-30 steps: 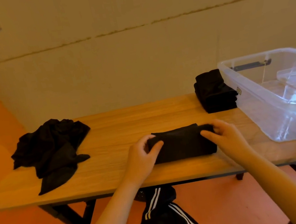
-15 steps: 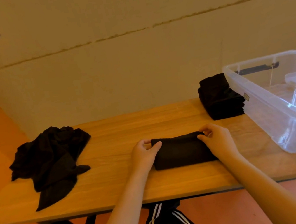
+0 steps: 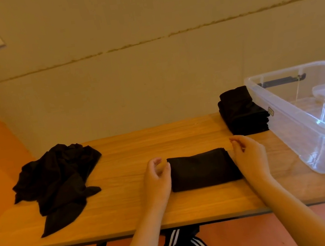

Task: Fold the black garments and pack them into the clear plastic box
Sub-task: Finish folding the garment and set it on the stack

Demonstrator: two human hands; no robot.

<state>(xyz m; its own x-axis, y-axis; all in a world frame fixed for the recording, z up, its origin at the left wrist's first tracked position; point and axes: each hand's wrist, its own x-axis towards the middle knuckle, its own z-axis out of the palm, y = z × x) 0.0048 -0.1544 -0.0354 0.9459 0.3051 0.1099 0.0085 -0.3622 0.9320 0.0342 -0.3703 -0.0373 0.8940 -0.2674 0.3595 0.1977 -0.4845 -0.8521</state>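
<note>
A person's two hands flank a folded black garment on a wooden table.

At the left end of the table (image 3: 128,209) lies a loose heap of black clothes (image 3: 56,180), unfolded and spilling toward the front edge. The left hand (image 3: 156,180) sits just beside the left edge of the folded garment (image 3: 202,168), its fingers loosely curled and holding nothing, the thumb about touching the cloth. The folded garment lies flat near the middle of the table. The right hand (image 3: 249,155) rests against its right edge, fingers relaxed and slightly bent, gripping nothing. Behind it stands a neat stack of folded black clothes (image 3: 241,111), touching the left wall of the clear plastic box (image 3: 287,111) at the right end.
</note>
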